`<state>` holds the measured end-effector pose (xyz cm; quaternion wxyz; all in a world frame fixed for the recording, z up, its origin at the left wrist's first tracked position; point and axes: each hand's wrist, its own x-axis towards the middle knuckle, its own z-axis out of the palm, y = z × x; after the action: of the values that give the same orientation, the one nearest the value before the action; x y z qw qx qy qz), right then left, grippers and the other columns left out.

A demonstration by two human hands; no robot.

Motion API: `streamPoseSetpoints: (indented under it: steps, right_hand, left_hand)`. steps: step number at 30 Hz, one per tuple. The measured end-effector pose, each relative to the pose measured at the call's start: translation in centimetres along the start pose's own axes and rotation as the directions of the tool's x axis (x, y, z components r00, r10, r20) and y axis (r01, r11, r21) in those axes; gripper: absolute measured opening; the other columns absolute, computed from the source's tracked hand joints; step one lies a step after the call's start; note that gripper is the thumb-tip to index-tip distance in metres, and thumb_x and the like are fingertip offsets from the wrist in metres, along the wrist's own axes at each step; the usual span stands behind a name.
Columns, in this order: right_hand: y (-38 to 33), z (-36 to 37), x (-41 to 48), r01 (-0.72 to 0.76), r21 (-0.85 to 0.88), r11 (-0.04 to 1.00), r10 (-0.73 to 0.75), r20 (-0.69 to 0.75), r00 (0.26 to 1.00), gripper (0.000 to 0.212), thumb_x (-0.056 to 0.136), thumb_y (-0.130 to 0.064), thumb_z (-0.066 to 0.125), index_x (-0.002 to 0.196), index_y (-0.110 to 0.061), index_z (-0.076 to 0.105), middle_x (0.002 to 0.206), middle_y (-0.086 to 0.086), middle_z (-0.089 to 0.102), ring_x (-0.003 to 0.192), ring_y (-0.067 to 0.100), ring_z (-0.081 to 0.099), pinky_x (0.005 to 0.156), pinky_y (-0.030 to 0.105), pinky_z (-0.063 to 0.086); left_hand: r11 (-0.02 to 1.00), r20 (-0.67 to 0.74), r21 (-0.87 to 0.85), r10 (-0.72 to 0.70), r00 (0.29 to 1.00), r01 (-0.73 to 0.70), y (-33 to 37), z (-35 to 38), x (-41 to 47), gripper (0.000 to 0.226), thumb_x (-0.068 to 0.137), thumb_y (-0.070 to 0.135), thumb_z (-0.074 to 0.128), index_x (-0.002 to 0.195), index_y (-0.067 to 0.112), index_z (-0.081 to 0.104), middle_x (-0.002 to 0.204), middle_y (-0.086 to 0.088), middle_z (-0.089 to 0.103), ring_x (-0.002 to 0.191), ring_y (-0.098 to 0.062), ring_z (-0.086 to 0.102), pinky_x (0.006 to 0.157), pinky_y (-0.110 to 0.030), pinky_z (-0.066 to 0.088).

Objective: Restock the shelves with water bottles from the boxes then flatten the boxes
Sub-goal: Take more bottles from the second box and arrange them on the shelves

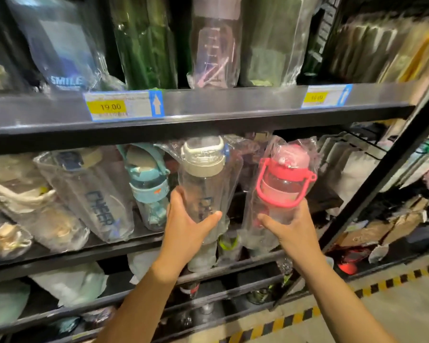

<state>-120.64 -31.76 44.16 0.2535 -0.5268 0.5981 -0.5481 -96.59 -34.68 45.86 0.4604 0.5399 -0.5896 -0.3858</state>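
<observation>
My left hand grips a clear water bottle with a beige lid, wrapped in plastic, upright at the front of the middle shelf. My right hand grips a clear bottle with a pink-red lid and carry loop, also bagged, just to its right. Both bottles stand side by side under the upper shelf edge. A light-blue lidded bottle and a tilted "CHEER" bottle stand to the left on the same shelf.
Bagged bottles fill the upper shelf, above price tags. Lower shelves hold more wrapped goods. A black shelf upright slants at the right. Torn cardboard lies beyond it. Yellow-black floor tape runs along the shelf base.
</observation>
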Motion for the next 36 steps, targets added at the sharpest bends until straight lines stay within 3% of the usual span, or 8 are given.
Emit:
streamPoseSetpoints:
  steps: [6, 9, 15, 19, 23, 26, 32, 36]
  right_hand:
    - [1.3, 1.4, 4.4, -0.005, 0.064, 0.998, -0.002, 0.102, 0.995, 0.074, 0.073, -0.020, 0.094, 0.127, -0.043, 0.049, 0.122, -0.023, 0.064, 0.115, -0.007, 0.060, 0.088, 0.004, 0.045]
    - [1.5, 2.0, 6.1, 0.021, 0.070, 0.997, -0.032, 0.155, 0.987, 0.084, 0.071, -0.018, 0.095, 0.137, -0.037, 0.046, 0.121, -0.031, 0.063, 0.114, -0.012, 0.058, 0.089, 0.001, 0.043]
    - [2.5, 2.7, 8.5, 0.053, 0.060, 0.997, -0.064, 0.203, 0.977, 0.088, 0.073, -0.013, 0.089, 0.120, -0.068, 0.041, 0.121, -0.024, 0.063, 0.112, -0.009, 0.060, 0.085, 0.002, 0.044]
    - [3.4, 2.9, 9.4, 0.020, 0.088, 0.996, -0.038, 0.210, 0.977, 0.074, 0.077, -0.018, 0.090, 0.123, -0.053, 0.044, 0.121, -0.020, 0.064, 0.111, -0.006, 0.061, 0.086, 0.006, 0.047]
    - [3.7, 3.2, 9.8, 0.015, 0.088, 0.996, -0.033, 0.208, 0.978, 0.073, 0.076, -0.024, 0.092, 0.123, -0.053, 0.044, 0.121, -0.021, 0.064, 0.111, -0.007, 0.061, 0.085, 0.007, 0.048]
    - [3.8, 3.3, 9.9, 0.018, 0.067, 0.998, -0.032, 0.217, 0.976, 0.072, 0.076, -0.028, 0.092, 0.124, -0.051, 0.043, 0.124, -0.019, 0.062, 0.113, -0.007, 0.060, 0.093, 0.017, 0.053]
    - [3.9, 3.0, 9.9, 0.042, -0.071, 0.997, -0.027, 0.210, 0.977, 0.111, 0.061, -0.054, 0.093, 0.150, -0.028, 0.032, 0.142, -0.007, 0.048, 0.136, 0.014, 0.045, 0.114, 0.036, 0.042]
    - [4.1, 3.3, 10.2, 0.030, -0.120, 0.992, -0.005, 0.207, 0.978, 0.097, 0.068, -0.042, 0.094, 0.144, -0.026, 0.037, 0.132, -0.006, 0.054, 0.127, 0.015, 0.053, 0.108, 0.039, 0.049]
  left_hand:
    - [1.000, -0.079, -0.017, -0.010, 0.997, 0.009, 0.3, 1.4, 2.5, 0.077, 0.081, 0.035, 0.088, 0.138, 0.042, 0.037, 0.139, 0.020, 0.055, 0.128, -0.001, 0.054, 0.108, -0.030, 0.044]
    - [1.000, -0.134, 0.000, -0.022, 0.991, 0.022, 0.3, 2.1, 3.1, 0.068, 0.079, 0.036, 0.088, 0.126, 0.049, 0.040, 0.134, 0.019, 0.058, 0.124, 0.000, 0.057, 0.103, -0.027, 0.045]
    - [0.996, -0.255, 0.045, -0.063, 0.965, 0.077, 0.0, 3.3, 4.9, 0.053, 0.078, 0.033, 0.089, 0.104, 0.036, 0.043, 0.113, 0.009, 0.063, 0.106, -0.007, 0.063, 0.094, -0.036, 0.053]
    - [0.996, -0.273, 0.047, -0.064, 0.960, 0.080, 0.0, 4.0, 5.3, 0.054, 0.078, 0.036, 0.089, 0.107, 0.035, 0.043, 0.117, 0.006, 0.063, 0.109, -0.012, 0.063, 0.096, -0.039, 0.052]
    - [0.993, -0.279, 0.067, -0.073, 0.957, 0.095, -0.1, 4.4, 5.4, 0.058, 0.080, 0.038, 0.087, 0.116, 0.029, 0.042, 0.123, 0.003, 0.060, 0.115, -0.017, 0.061, 0.102, -0.046, 0.051]
    - [0.991, -0.273, 0.090, -0.071, 0.959, 0.098, -0.3, 4.5, 5.3, 0.064, 0.080, 0.040, 0.087, 0.119, 0.031, 0.037, 0.127, 0.007, 0.055, 0.119, -0.017, 0.058, 0.104, -0.043, 0.050]
    - [0.972, -0.225, 0.170, -0.123, 0.966, 0.164, -1.5, 5.0, 4.6, 0.117, 0.082, 0.038, 0.086, 0.163, 0.020, 0.005, 0.166, 0.000, 0.026, 0.152, -0.018, 0.029, 0.120, -0.034, 0.030]
    - [0.966, -0.254, 0.220, -0.077, 0.964, 0.135, -2.0, 4.7, 5.0, 0.081, 0.082, 0.032, 0.086, 0.143, 0.025, 0.034, 0.141, 0.005, 0.054, 0.127, -0.018, 0.057, 0.098, -0.034, 0.048]
